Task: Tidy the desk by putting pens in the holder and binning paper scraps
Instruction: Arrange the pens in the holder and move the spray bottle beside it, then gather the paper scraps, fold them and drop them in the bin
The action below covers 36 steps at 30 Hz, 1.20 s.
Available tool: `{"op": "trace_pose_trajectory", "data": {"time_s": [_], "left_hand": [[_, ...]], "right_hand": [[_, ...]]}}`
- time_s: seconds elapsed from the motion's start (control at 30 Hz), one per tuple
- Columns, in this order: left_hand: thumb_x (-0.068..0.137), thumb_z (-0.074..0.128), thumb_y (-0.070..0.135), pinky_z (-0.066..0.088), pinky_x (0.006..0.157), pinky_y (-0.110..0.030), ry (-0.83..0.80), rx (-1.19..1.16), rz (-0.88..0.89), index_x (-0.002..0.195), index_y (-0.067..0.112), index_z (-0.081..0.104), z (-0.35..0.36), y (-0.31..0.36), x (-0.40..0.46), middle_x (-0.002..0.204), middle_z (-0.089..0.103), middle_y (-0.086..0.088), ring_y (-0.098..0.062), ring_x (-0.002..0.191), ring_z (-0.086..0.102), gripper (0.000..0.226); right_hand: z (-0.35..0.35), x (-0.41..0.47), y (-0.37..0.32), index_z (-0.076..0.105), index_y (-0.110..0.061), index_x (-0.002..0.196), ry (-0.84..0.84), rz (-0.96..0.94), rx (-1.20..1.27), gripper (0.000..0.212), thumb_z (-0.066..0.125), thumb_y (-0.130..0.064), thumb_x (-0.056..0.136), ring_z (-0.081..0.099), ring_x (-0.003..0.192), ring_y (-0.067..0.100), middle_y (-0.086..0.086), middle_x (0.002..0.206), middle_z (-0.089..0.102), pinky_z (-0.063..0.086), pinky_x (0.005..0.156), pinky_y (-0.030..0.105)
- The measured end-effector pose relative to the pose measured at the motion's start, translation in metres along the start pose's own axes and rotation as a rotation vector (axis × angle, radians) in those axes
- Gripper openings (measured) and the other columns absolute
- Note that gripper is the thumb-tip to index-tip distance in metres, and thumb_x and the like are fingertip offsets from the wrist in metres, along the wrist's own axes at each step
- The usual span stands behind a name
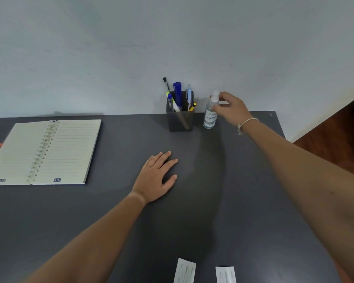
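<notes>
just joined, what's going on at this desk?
A person is tidying a dark desk. Their right hand grips the top of a hand sanitizer bottle standing just right of the pen holder, which already holds several pens. The left hand rests flat on the desk, empty. Two paper scraps still lie at the near edge, and an open spiral notebook sits at the left.

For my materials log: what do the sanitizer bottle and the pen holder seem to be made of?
Hand sanitizer bottle: clear, glossy plastic by the look, with a see-through body, a printed label and a white spray top.
Pen holder: dark, matte and square-sided, probably plastic; painted metal cannot be ruled out.
</notes>
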<state>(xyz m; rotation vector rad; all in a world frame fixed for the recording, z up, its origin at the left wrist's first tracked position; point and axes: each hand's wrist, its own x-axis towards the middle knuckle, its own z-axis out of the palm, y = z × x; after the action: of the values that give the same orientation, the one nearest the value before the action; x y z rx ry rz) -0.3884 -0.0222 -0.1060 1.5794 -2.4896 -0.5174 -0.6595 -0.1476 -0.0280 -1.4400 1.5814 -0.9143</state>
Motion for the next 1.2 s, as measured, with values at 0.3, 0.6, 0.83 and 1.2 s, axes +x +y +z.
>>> {"op": "trace_pose_trajectory", "data": {"time_s": [0.3, 0.6, 0.83, 1.2], "left_hand": [[0.092, 0.045, 0.038, 0.014, 0.119, -0.033, -0.083, -0.020, -0.022, 0.140, 0.026, 0.040, -0.014, 0.005, -0.001, 0.155, 0.028, 0.001, -0.020, 0.145, 0.020, 0.050], [0.092, 0.046, 0.036, 0.023, 0.115, -0.031, -0.213, -0.095, -0.145, 0.138, 0.024, 0.042, -0.039, 0.008, -0.049, 0.152, 0.034, 0.000, -0.020, 0.139, 0.029, 0.048], [0.092, 0.048, 0.037, 0.022, 0.115, -0.032, -0.268, -0.099, -0.177, 0.135, 0.024, 0.047, -0.044, 0.005, -0.115, 0.150, 0.037, -0.002, -0.021, 0.139, 0.030, 0.046], [0.085, 0.056, 0.046, 0.025, 0.112, -0.030, -0.284, -0.122, -0.078, 0.129, 0.023, 0.054, -0.036, 0.015, -0.219, 0.144, 0.042, 0.001, -0.020, 0.133, 0.033, 0.049]], "right_hand": [[-0.008, -0.022, -0.003, 0.051, -0.021, 0.125, 0.110, 0.041, 0.007, 0.047, 0.066, -0.024, 0.081, 0.055, 0.106, 0.017, 0.003, 0.123, 0.058, 0.043, 0.089, 0.027], [0.014, -0.111, -0.003, 0.058, -0.017, 0.118, 0.163, 0.086, 0.034, 0.038, 0.065, -0.016, 0.081, 0.056, 0.097, 0.011, 0.006, 0.116, 0.063, 0.043, 0.086, 0.024], [0.062, -0.202, 0.003, 0.064, -0.018, 0.107, 0.069, 0.126, -0.026, 0.029, 0.067, -0.012, 0.079, 0.059, 0.091, 0.014, 0.007, 0.109, 0.067, 0.045, 0.089, 0.026], [0.134, -0.338, 0.005, 0.059, -0.020, 0.121, -0.168, 0.185, -0.406, 0.042, 0.063, -0.017, 0.079, 0.054, 0.116, 0.017, 0.002, 0.127, 0.059, 0.039, 0.100, 0.026]]}}
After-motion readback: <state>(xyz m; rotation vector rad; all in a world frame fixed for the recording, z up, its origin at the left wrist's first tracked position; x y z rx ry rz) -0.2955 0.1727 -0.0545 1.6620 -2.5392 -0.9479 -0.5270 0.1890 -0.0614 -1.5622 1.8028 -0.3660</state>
